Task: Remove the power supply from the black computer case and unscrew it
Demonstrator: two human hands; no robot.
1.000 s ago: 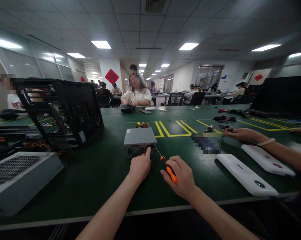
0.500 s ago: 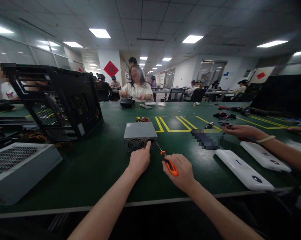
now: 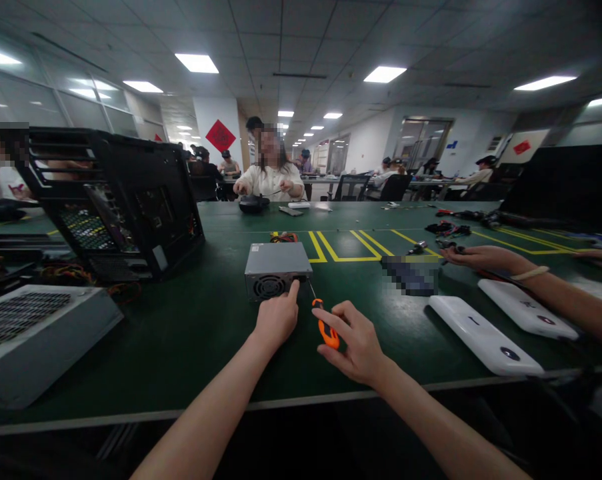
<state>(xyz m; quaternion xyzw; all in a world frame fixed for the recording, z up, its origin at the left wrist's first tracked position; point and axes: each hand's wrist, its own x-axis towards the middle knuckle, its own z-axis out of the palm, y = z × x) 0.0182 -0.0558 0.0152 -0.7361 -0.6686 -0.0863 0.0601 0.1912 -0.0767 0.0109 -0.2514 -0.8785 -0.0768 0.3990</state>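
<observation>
A grey computer power supply (image 3: 278, 260) sits upright on the green tabletop, its round fan grille facing me. My left hand (image 3: 277, 319) reaches to its near face, the index finger stretched out and touching near the right edge. The other left fingers are curled and partly hidden. Loosely gripped in my right hand (image 3: 353, 340) is an orange-and-black screwdriver (image 3: 327, 333). Its handle lies against the fingers, with the thumb spread below. The thin shaft points up and away to the power supply's right edge; whether the tip touches cannot be made out.
At left stand a black computer case (image 3: 125, 207) and a larger grey metal box (image 3: 45, 340) with a mesh top. Two white devices (image 3: 485, 337) lie at right, near another person's hand (image 3: 485, 259). A blurred-out dark flat object (image 3: 411, 275) lies nearby. Across the table sits a person (image 3: 271, 177).
My right hand has loosened, its fingers lifting and the thumb spreading. The screwdriver handle has shifted slightly left and stands steeper. My left finger stays on the power supply.
</observation>
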